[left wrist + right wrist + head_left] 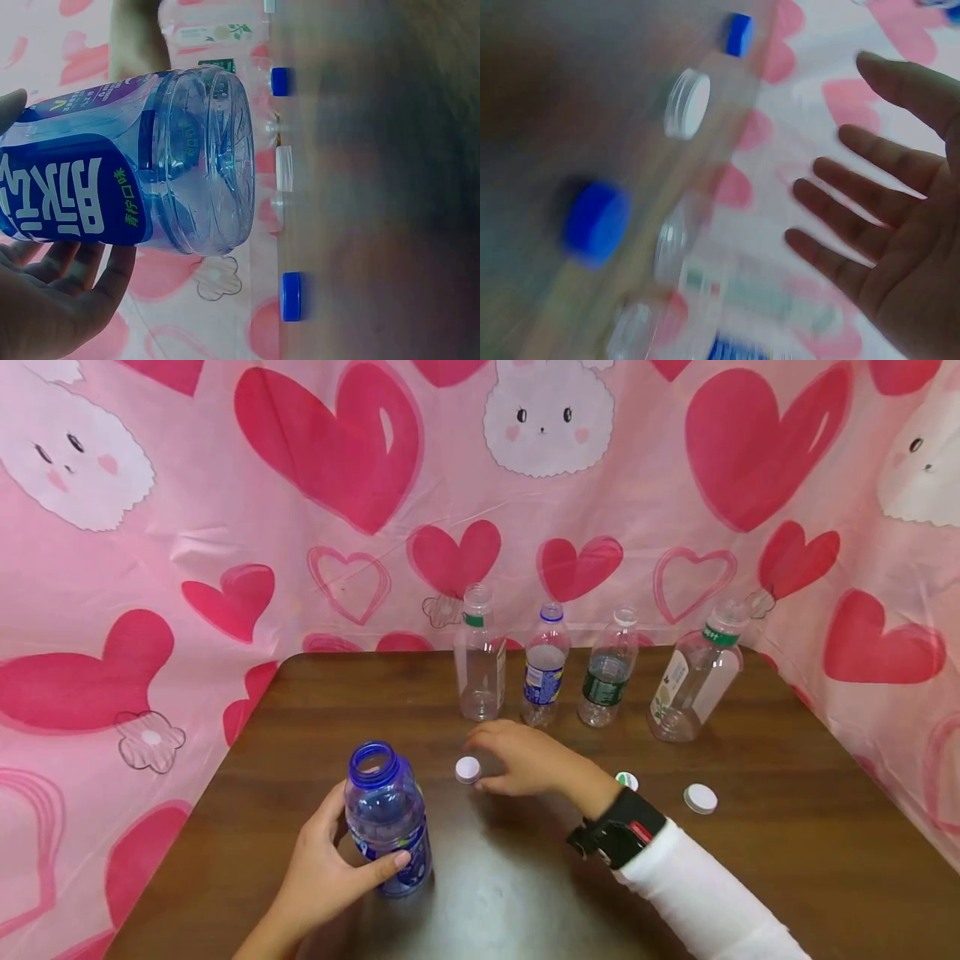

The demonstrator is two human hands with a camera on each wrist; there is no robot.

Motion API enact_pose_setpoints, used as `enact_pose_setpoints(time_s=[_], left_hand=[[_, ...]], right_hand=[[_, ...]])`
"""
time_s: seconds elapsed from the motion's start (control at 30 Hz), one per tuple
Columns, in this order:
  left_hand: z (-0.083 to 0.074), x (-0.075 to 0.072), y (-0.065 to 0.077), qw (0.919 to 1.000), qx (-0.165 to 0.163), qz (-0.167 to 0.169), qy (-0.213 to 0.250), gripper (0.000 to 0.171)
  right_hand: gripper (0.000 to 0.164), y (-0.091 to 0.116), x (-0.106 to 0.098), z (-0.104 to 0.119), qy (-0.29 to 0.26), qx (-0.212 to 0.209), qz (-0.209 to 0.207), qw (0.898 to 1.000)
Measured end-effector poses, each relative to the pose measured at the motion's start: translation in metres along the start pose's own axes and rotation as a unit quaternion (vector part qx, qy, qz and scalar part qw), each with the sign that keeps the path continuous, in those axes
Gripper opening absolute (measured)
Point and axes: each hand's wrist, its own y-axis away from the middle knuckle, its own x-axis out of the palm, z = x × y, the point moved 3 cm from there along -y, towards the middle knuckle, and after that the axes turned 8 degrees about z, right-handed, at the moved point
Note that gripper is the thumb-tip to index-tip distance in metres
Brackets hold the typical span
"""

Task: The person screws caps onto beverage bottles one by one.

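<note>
My left hand (322,860) grips a blue-tinted plastic bottle (386,827) round its label, thumb on the near side. The bottle's wide blue mouth has no cap on it. In the left wrist view the bottle (199,161) shows a clear ribbed base and a dark blue label with large white characters. My right hand (525,760) reaches over the middle of the table, its fingertips beside a small white cap (467,769). In the right wrist view the right hand (900,202) has its fingers spread, with nothing in them.
Uncapped clear bottles stand along the back: a tall one (480,660), a blue-labelled one (544,672), a green-labelled one (606,677) and a large one (693,681). A white cap (701,798) lies at right, a green-and-white cap (627,780) by the right wrist. Blue caps (596,223) show in the wrist views.
</note>
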Motion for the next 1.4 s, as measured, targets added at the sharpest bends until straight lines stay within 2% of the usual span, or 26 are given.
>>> enact_pose_setpoints(time_s=[0.1, 0.2, 0.33, 0.5, 0.67, 0.8, 0.97, 1.1, 1.23, 1.3, 1.4], left_hand=[[-0.003, 0.001, -0.001, 1.0000, -0.002, 0.007, 0.003, 0.084], [-0.004, 0.003, -0.003, 0.9997, 0.000, 0.020, 0.012, 0.085], [-0.005, 0.004, -0.005, 0.9995, 0.005, 0.022, 0.021, 0.085], [-0.010, 0.002, -0.004, 0.9999, 0.005, 0.007, 0.014, 0.086], [-0.011, 0.002, -0.001, 1.0000, -0.002, 0.001, 0.003, 0.085], [-0.009, 0.003, -0.001, 1.0000, -0.003, -0.001, 0.002, 0.084], [-0.008, 0.003, -0.004, 0.9997, 0.021, 0.004, 0.010, 0.085], [-0.007, 0.001, -0.005, 0.9992, 0.040, 0.004, 0.008, 0.086], [-0.007, 0.001, -0.006, 0.9994, 0.034, 0.003, 0.005, 0.084], [-0.007, 0.001, -0.007, 0.9997, 0.021, 0.005, 0.008, 0.084], [-0.008, 0.000, -0.010, 0.9998, 0.009, 0.008, 0.013, 0.084]], right_hand=[[0.043, -0.050, 0.003, 0.004, -0.004, -0.027, 0.012, 1.000], [0.043, -0.086, 0.013, 0.008, -0.008, -0.031, 0.027, 0.999], [0.044, -0.119, 0.030, 0.012, -0.009, -0.027, 0.038, 0.999], [0.039, -0.145, 0.050, 0.020, 0.007, -0.009, 0.061, 0.998], [0.038, -0.153, 0.064, 0.022, -0.028, 0.058, 0.086, 0.994], [0.037, -0.152, 0.067, 0.022, -0.064, 0.085, 0.082, 0.991], [0.030, -0.148, 0.066, 0.022, -0.106, 0.099, 0.071, 0.987], [0.029, -0.149, 0.066, 0.022, -0.124, 0.092, 0.070, 0.986], [0.029, -0.149, 0.065, 0.021, -0.137, 0.094, 0.068, 0.984], [0.027, -0.149, 0.064, 0.021, -0.115, 0.078, 0.070, 0.988], [0.026, -0.144, 0.056, 0.019, -0.057, 0.029, 0.070, 0.995]])
